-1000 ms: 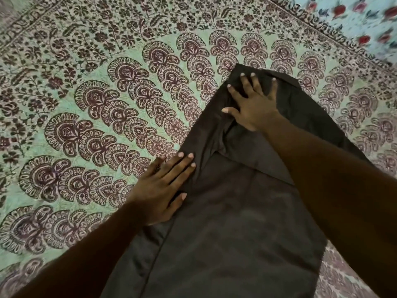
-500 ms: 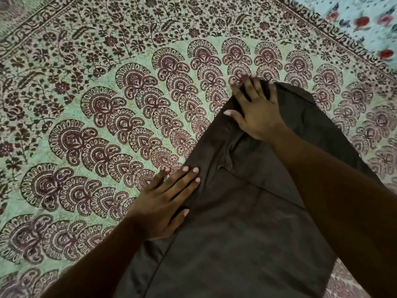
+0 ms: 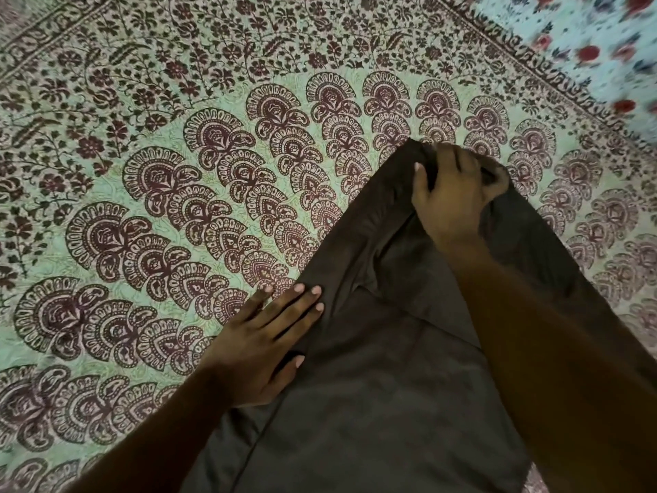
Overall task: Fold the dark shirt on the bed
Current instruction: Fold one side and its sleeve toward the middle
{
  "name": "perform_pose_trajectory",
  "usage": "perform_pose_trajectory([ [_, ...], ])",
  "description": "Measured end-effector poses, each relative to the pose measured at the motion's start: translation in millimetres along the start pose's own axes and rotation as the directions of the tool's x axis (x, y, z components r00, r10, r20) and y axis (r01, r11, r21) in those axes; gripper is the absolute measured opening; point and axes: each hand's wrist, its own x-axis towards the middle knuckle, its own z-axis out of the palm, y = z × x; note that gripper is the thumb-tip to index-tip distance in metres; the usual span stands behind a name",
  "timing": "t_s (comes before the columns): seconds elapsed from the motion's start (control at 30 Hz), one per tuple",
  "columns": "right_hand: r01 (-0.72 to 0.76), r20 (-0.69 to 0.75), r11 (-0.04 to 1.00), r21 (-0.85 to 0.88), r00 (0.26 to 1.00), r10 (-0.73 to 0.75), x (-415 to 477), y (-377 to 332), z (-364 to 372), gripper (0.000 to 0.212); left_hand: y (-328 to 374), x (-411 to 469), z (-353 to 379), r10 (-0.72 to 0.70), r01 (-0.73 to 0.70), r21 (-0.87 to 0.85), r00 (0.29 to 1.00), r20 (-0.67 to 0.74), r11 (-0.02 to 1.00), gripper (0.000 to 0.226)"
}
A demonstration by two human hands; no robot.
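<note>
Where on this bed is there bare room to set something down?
Bare bedspread lies left of the left hand and beyond the far end of the dark shirt. Crowded on the shirt, whose far end the right hand grips.

left hand [image 3: 263,346] presses the dark shirt [image 3: 373,403] flat; right hand [image 3: 451,197] grips its far end.

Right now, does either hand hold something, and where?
The right hand grips the dark shirt at its far edge; the left hand only rests flat on it.

Bed w/ green patterned bedsheet [image 3: 149,215]; dark shirt [image 3: 384,403] lies on it.
</note>
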Motion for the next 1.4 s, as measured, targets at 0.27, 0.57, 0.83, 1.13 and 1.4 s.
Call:
perform_pose_trajectory([
  [0.27,-0.169,0.296,0.985,0.043,0.943,0.149,-37.4,41.2,1.7,0.043,-0.6,0.5,0.2,0.007,-0.007,0.015,1.0,-0.002,1.0,0.081],
  [0.57,-0.289,0.353,0.946,0.147,0.909,0.222,-20.6,48.5,-16.3,0.024,0.7,-0.1,2.0,0.007,-0.006,0.043,1.0,-0.017,0.999,0.082],
  [0.83,-0.37,0.217,0.929,-0.009,0.906,0.363,-41.5,38.0,-21.8,0.022,0.0,-1.1,4.1,0.006,-0.005,0.068,1.0,-0.017,0.998,0.081],
  [1.13,0.466,0.22,0.883,-0.049,0.868,-0.446,-101.4,-3.2,-7.1,0.058,-0.4,-0.5,5.0,0.011,-0.008,0.071,0.999,-0.035,0.997,0.081],
  [1.4,-0.055,0.366,0.998,-0.042,0.928,0.067,-139.5,56.4,4.4,0.073,-1.2,-2.3,6.3,0.023,-0.019,0.078,0.998,-0.05,0.997,0.08],
])
